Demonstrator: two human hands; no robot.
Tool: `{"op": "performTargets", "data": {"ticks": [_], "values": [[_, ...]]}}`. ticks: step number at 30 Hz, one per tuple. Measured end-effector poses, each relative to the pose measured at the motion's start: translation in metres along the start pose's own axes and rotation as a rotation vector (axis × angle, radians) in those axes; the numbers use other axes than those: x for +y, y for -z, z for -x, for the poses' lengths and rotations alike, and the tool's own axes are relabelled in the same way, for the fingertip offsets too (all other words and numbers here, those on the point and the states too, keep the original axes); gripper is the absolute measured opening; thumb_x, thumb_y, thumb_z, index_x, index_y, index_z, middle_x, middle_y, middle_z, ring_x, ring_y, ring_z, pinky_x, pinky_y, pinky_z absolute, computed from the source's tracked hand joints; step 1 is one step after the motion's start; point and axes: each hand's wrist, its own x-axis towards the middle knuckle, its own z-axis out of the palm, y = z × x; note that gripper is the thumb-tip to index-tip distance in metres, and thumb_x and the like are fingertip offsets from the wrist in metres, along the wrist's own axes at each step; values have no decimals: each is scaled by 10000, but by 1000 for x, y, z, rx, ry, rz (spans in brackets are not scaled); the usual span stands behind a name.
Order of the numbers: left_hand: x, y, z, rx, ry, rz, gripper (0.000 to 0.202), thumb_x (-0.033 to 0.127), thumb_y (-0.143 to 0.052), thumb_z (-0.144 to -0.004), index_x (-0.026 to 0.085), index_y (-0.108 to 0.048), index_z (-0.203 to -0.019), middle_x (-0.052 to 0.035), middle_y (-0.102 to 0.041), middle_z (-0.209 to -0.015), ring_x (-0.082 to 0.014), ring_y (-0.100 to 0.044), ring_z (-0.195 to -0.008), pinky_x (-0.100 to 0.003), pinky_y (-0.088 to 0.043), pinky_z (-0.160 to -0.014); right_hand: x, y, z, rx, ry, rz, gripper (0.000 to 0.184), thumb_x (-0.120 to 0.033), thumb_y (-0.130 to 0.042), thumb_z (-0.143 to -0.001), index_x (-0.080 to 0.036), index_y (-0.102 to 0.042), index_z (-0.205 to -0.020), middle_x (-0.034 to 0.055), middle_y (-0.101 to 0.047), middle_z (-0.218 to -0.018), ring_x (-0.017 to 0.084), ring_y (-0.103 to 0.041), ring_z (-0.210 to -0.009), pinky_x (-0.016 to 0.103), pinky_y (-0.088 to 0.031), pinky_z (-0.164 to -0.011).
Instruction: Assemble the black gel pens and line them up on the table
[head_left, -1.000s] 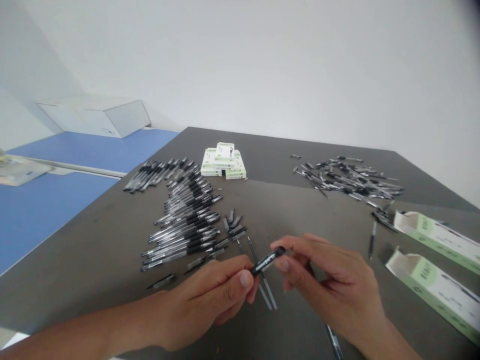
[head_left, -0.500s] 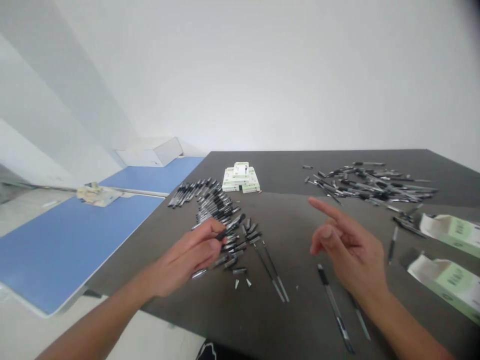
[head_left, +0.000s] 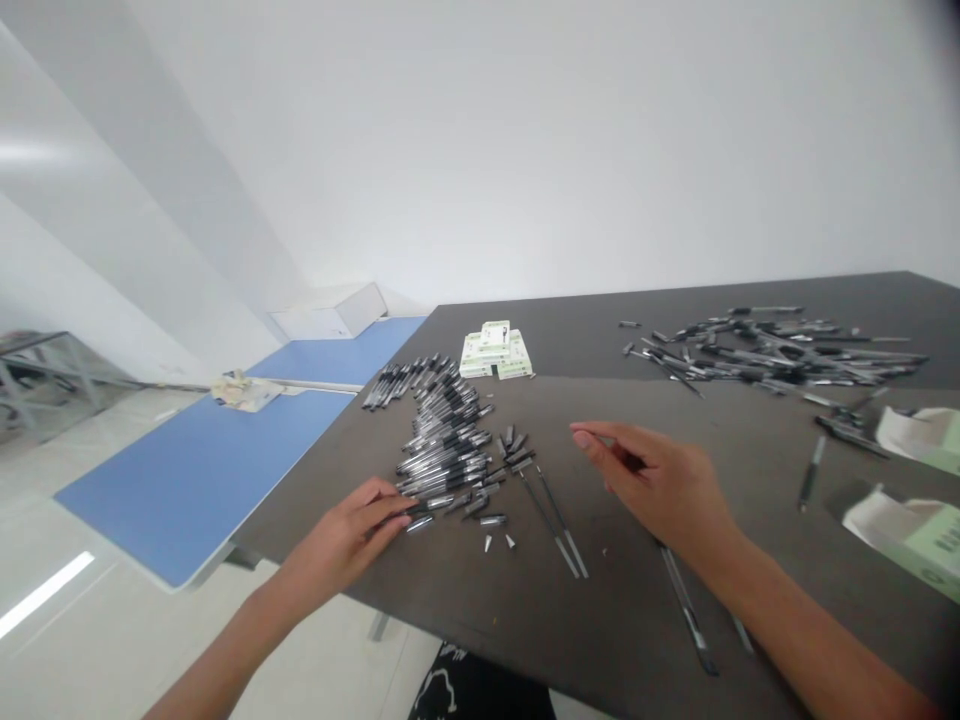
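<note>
My left hand [head_left: 366, 525] is at the near edge of a long pile of black gel pens [head_left: 442, 425]. Its thumb and fingers are closed on a pen [head_left: 429, 505] that lies low against the pile. Over the middle of the table hovers my right hand [head_left: 660, 485], thumb and fingertips pressed together with nothing visible in them. Between the hands lie several loose dark pen caps [head_left: 514, 447], two thin ink refills [head_left: 559, 520] and two small pale cone tips [head_left: 510, 541]. Under my right wrist a clear pen barrel [head_left: 684, 605] is partly covered.
Loose pens [head_left: 772, 350] lie heaped at the back right of the dark table [head_left: 555, 630]. Stacked green-white boxes [head_left: 495, 350] stand at the back. Opened cartons [head_left: 911, 535] sit at the right edge, a single pen [head_left: 811, 473] beside them. A blue table [head_left: 202, 480] adjoins on the left.
My left hand has lowered the pen from above the caps to the pile's near edge. My right hand has moved left, its pointing finger now closed against the thumb. The view has shifted slightly.
</note>
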Motion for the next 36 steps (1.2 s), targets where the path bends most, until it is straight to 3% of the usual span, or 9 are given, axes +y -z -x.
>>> {"op": "performTargets", "data": {"ticks": [6,14,30,36], "values": [[-5,-1,-6,48,-41,-10,229,329,-592,-1101,209,-761,-1197,-93,-763,-1130,-209,-749,-1017,-291,-598,-907,7,-4,4,-47,65,70,332,-479,-619,-1053,-266,-859,-1136,-22,-694,-620,136,-615,-509,261,-450,-523],[-9,-8,-11,60,-72,-8,184,331,-628,-1085,202,-757,-1059,-83,-787,-1016,-213,-739,-951,-305,-588,-851,8,-7,10,-122,132,74,303,-469,-644,-1048,-265,-855,-1122,-20,-697,-649,136,-617,-530,261,-461,-533],[1,-13,-30,13,-168,8,176,265,-608,-1098,187,-766,-1102,-104,-782,-1089,-226,-706,-1007,-336,-560,-886,8,-8,14,-198,208,26,232,-418,-668,-1048,-266,-827,-1121,-47,-732,-666,141,-664,-519,291,-499,-536],[-1,-18,-32,35,-204,4,132,232,-653,-1073,179,-763,-1123,-93,-771,-1109,-218,-711,-1010,-324,-567,-891,8,-7,17,-221,187,38,222,-399,-657,-1056,-270,-820,-1135,-37,-794,-772,141,-702,-592,281,-528,-589]]}}
